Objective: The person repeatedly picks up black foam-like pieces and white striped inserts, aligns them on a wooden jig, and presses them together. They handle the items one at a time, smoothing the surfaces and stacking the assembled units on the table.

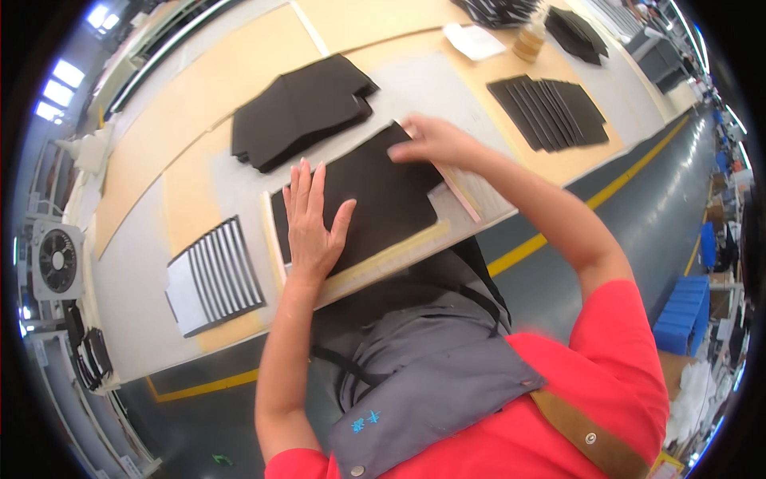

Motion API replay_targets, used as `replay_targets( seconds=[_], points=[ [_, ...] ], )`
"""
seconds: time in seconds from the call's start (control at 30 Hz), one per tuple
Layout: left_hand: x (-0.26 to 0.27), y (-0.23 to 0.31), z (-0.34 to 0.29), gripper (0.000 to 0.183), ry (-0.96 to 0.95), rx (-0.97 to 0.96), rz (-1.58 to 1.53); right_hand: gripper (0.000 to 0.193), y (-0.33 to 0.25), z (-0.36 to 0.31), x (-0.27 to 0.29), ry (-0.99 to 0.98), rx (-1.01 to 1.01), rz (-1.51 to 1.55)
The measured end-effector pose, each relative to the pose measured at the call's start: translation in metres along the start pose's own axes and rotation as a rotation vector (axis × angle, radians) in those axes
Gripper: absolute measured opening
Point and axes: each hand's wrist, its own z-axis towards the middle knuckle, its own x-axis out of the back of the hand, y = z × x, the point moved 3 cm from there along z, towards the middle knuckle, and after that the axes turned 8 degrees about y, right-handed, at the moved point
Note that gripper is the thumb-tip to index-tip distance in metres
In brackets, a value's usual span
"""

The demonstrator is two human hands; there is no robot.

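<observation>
A black sheet (375, 199) with a notched right side lies on a framed board at the near edge of the table. My left hand (313, 223) is flat on its left part, fingers stretched out and thumb apart. At the sheet's far right corner, my right hand (435, 144) has its thumb over the sheet and its fingers curled at the edge; it is slightly blurred. Just beyond lies a stack of similar black sheets (303, 108). Pale strips edge the board, with a strip (399, 254) along the near side.
Overlapping black pieces with light edges (215, 275) lie to the left. Another fanned black stack (549, 113) is at the right. Farther back are a yellowish container (528, 41), a white sheet (474, 41) and more dark pieces (576, 36). A fan (57, 260) stands off the left end; blue bins (682, 315) stand across the aisle.
</observation>
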Motion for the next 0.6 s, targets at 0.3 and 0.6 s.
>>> replay_targets(
  seconds=[0.3,0.6],
  points=[
    [0.060,-0.045,-0.022,0.056,0.185,0.758,-0.880,0.017,-0.086,-0.048,0.037,0.188,0.152,0.152],
    [0.078,-0.130,0.117,0.036,0.180,0.833,-0.677,0.022,-0.068,0.135,-0.002,-0.026,-0.131,0.465]
  ],
)
